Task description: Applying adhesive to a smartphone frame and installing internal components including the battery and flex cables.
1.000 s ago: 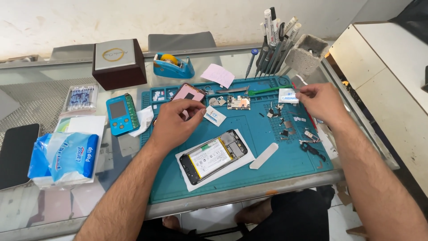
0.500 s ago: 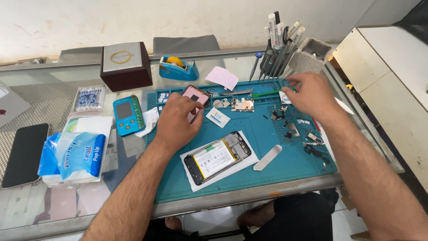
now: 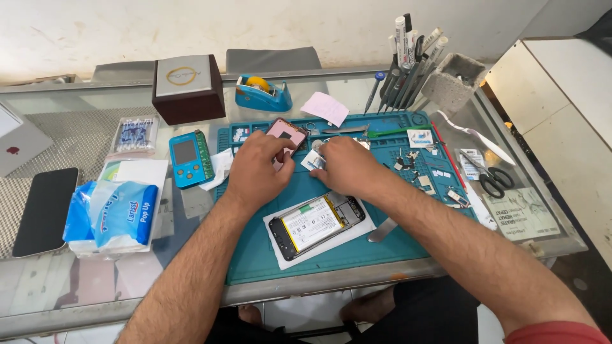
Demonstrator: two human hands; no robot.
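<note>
Glass bench (image 3: pixel 95 299) carries one teal rubber mat (image 3: pixel 255 255). At its twelve o'clock, left hand (image 3: pixel 258 172) grips one pink rectangular part (image 3: pixel 287 132); right hand (image 3: pixel 347 167) pinches one small white piece (image 3: pixel 310 160). One opened phone (image 3: pixel 317 224) lies at six o'clock.

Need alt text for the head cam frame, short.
Seen from above, a person's left hand and right hand meet over a teal repair mat on a glass table, the left fingers on a small pink-backed part. An opened phone with its battery exposed lies on white paper just below the hands; tools, a tape dispenser and a tissue pack surround the mat.
</note>
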